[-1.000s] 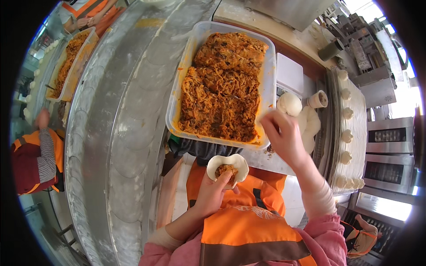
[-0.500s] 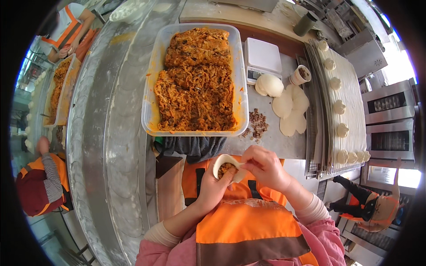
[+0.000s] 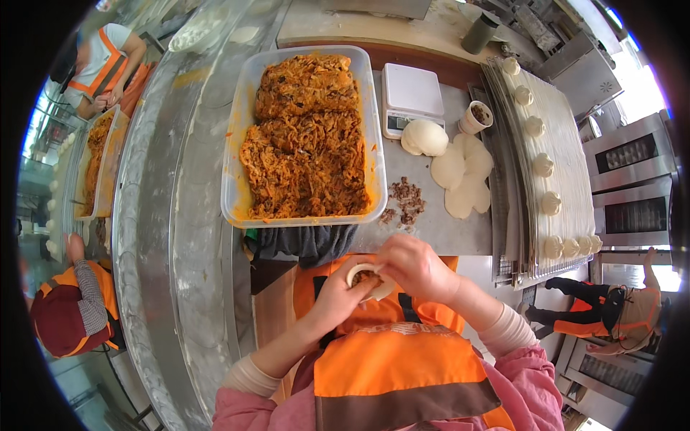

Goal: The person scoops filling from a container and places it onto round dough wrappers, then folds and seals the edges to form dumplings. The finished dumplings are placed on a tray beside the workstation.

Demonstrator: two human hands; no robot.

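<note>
My left hand (image 3: 335, 296) cups a round dough wrapper (image 3: 368, 279) with filling in its middle, close to my chest. My right hand (image 3: 415, 269) pinches the wrapper's edge from the right, and both hands press together around it. In front of them stands a large clear plastic tub (image 3: 234, 176) full of orange shredded filling. To its right lie a dough ball (image 3: 424, 136), flat dough rounds (image 3: 461, 172) and a small pile of brown crumbled filling (image 3: 405, 197).
A white kitchen scale (image 3: 410, 97) and a small cup (image 3: 476, 116) stand behind the dough. A tray (image 3: 568, 165) at the right holds several shaped buns. Other people in orange vests work at the left beside another tub (image 3: 97, 161) and one stands at the lower right.
My right hand came back from the dough ball area to the wrapper in my left hand. The wrapper went from lying open to being folded and pinched between both hands.
</note>
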